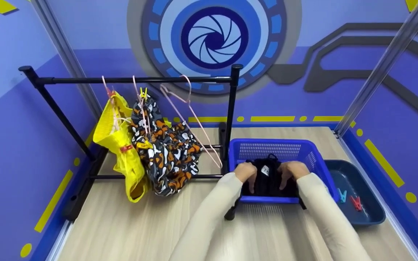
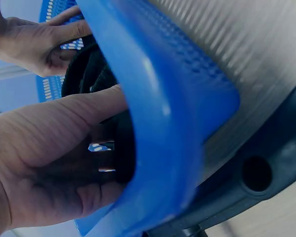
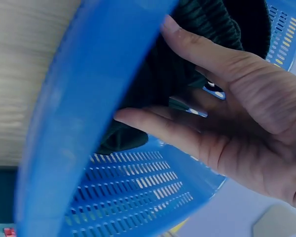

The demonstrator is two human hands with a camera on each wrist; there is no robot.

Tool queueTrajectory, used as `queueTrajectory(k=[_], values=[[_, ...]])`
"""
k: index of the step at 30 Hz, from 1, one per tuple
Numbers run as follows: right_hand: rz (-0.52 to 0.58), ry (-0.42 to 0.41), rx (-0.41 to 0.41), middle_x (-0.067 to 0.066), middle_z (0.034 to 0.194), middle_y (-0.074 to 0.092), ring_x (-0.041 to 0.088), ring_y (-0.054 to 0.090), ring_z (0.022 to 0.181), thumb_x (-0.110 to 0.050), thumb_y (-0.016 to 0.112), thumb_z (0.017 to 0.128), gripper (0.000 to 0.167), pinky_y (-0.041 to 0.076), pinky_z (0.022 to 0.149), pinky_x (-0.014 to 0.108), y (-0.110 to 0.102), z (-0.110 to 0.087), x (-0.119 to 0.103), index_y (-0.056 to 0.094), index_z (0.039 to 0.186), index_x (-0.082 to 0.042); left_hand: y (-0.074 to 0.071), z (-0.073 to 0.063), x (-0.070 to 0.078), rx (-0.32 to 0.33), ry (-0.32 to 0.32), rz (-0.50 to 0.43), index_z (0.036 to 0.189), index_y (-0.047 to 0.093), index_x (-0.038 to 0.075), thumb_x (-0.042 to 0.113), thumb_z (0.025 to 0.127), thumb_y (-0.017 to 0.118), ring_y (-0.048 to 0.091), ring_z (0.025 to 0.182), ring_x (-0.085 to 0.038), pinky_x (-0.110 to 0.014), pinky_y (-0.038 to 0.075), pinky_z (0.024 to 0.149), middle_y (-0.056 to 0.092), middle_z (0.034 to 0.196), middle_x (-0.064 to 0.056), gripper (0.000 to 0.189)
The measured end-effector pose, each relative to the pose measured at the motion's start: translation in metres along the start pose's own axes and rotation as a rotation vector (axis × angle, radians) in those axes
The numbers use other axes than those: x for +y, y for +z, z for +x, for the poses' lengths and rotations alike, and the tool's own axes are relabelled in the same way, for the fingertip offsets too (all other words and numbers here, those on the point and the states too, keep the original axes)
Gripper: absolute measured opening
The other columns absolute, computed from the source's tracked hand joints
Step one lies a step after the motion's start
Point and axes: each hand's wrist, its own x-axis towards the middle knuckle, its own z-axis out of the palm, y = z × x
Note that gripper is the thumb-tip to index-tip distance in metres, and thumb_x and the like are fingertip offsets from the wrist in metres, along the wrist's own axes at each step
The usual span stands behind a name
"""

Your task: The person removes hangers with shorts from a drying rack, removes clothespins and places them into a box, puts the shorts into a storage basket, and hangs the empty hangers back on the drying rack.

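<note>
Left grip, right grip: both apart | 1 dark garment in 1 blue basket | 3 pink hangers

Can enter blue basket from above, dark tray too; gets blocked leftward by black rack post.

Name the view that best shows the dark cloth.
The head view: the dark cloth appears there from above, white tag included. The left wrist view shows parts behind the blue rim; the right wrist view, ribbed folds without the tag.
</note>
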Motion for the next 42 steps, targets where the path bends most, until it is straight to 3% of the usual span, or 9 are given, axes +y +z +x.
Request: queueTrajectory(k=[5,15,19,25,30,34,37,39,42], values=[[-0.069,-0.028,-0.018,0.018,0.135,0.064,0.033,0.063,0.118,-0.032,0.093,0.072,0.078,0.054,0.099,0.049,-0.001,0.003,-0.003,0.060,0.137,-0.002,0.004,0.008,0.000,-0.002,0.000,0.040,0.130,0.071,0.025,0.052,0.071,0.090,0.054,0.129,-0.015,-0.029,0.049,0.106,0.059,0.141,-0.001,0.068],[-0.059,-0.007,0.073,-0.001,0.078,0.064,0.015,0.057,0.079,-0.033,0.102,0.055,0.044,0.059,0.087,0.044,0.008,0.036,-0.001,0.069,0.075,-0.011,0.012,0.030,0.022,0.005,-0.040,0.174,0.143,0.057,0.035,0.058,0.059,0.095,0.054,0.133,-0.009,-0.037,0.053,0.101,0.056,0.146,0.016,0.095],[-0.103,-0.030,0.072,-0.005,0.070,0.057,0.014,0.050,0.069,-0.045,0.103,0.046,0.051,0.060,0.075,0.041,0.020,0.079,0.021,0.071,0.070,-0.014,0.011,0.032,0.026,-0.015,-0.035,0.183,0.144,0.056,0.033,0.058,0.060,0.094,0.051,0.134,-0.010,-0.042,0.053,0.103,0.055,0.147,0.015,0.096],[-0.095,-0.075,0.101,-0.008,0.070,0.054,0.013,0.046,0.067,-0.059,0.101,0.035,0.063,0.057,0.066,0.034,0.037,0.146,0.059,0.068,0.067,-0.017,0.009,0.039,0.015,0.028,-0.007,0.190,0.140,0.060,0.033,0.058,0.056,0.096,0.055,0.128,-0.007,-0.025,0.055,0.095,0.060,0.141,0.015,0.094],[-0.116,-0.078,0.097,-0.004,0.066,0.048,0.014,0.042,0.064,-0.044,0.102,0.052,0.053,0.047,0.057,0.029,0.013,0.110,0.033,0.061,0.064,-0.013,0.011,0.055,0.004,0.086,0.036,0.148,0.135,0.065,0.033,0.057,0.053,0.097,0.058,0.126,-0.008,-0.024,0.055,0.094,0.064,0.138,0.013,0.091],[-0.032,-0.092,0.116,-0.002,0.064,0.051,0.016,0.049,0.059,-0.033,0.101,0.057,0.049,0.052,0.053,0.032,0.012,0.080,0.019,0.058,0.064,-0.012,0.016,0.045,0.001,0.115,0.048,0.138,0.132,0.068,0.032,0.058,0.054,0.096,0.060,0.124,-0.011,-0.026,0.055,0.096,0.066,0.135,0.009,0.086],[0.000,-0.110,0.190,0.000,0.069,0.059,0.020,0.058,0.064,-0.030,0.102,0.056,0.046,0.059,0.060,0.042,0.020,0.072,0.016,0.060,0.065,-0.013,0.020,0.038,0.003,0.064,0.017,0.166,0.136,0.064,0.034,0.063,0.059,0.092,0.056,0.129,-0.010,-0.027,0.053,0.100,0.061,0.141,0.012,0.087],[-0.023,-0.116,0.249,0.005,0.074,0.064,0.024,0.063,0.071,-0.027,0.102,0.054,0.044,0.060,0.069,0.048,0.023,0.062,0.010,0.062,0.066,-0.011,0.029,0.050,0.009,-0.005,-0.019,0.190,0.142,0.059,0.034,0.067,0.065,0.087,0.052,0.133,-0.009,-0.028,0.051,0.102,0.056,0.146,0.014,0.089],[-0.088,-0.142,0.351,0.015,0.084,0.069,0.034,0.068,0.081,-0.029,0.101,0.053,0.044,0.059,0.076,0.056,0.027,0.053,0.008,0.065,0.069,-0.008,0.067,0.106,0.020,-0.055,-0.058,0.220,0.149,0.051,0.030,0.076,0.068,0.079,0.047,0.137,-0.012,-0.034,0.049,0.102,0.050,0.150,0.013,0.097]])
